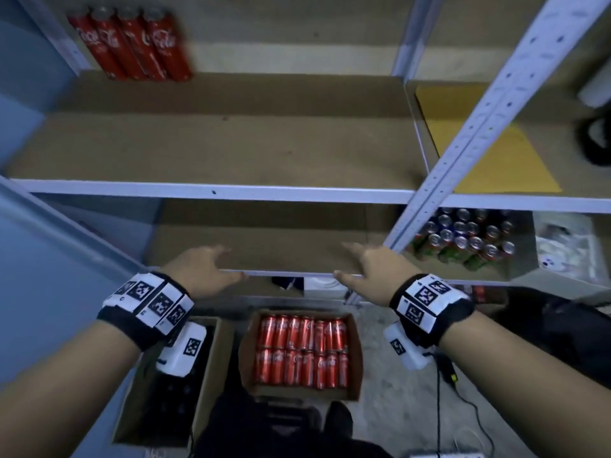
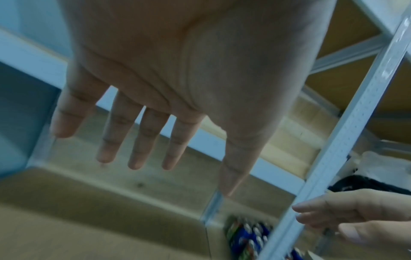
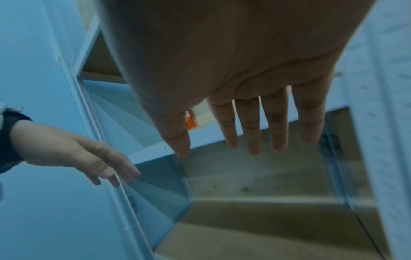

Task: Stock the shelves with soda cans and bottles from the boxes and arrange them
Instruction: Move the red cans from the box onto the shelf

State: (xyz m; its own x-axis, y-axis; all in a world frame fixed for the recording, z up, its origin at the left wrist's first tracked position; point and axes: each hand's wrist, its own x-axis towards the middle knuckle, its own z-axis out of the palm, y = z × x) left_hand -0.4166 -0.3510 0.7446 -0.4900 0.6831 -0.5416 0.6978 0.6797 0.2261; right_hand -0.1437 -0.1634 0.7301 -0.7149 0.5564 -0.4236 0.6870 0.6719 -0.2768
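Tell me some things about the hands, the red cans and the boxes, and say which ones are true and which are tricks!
1. Both hands are empty. True: the left hand and the right hand have straight fingers and hold nothing.
2. The box of red cans sits on the top shelf. False: it is on the floor, below the hands.
3. Four tall red cans stand at the back left of the upper shelf. True.
4. The right hand is picking up a can. False: it reaches toward the lower shelf, touching no can.
5. Cans with green and blue sides stand in the next bay to the right. True.
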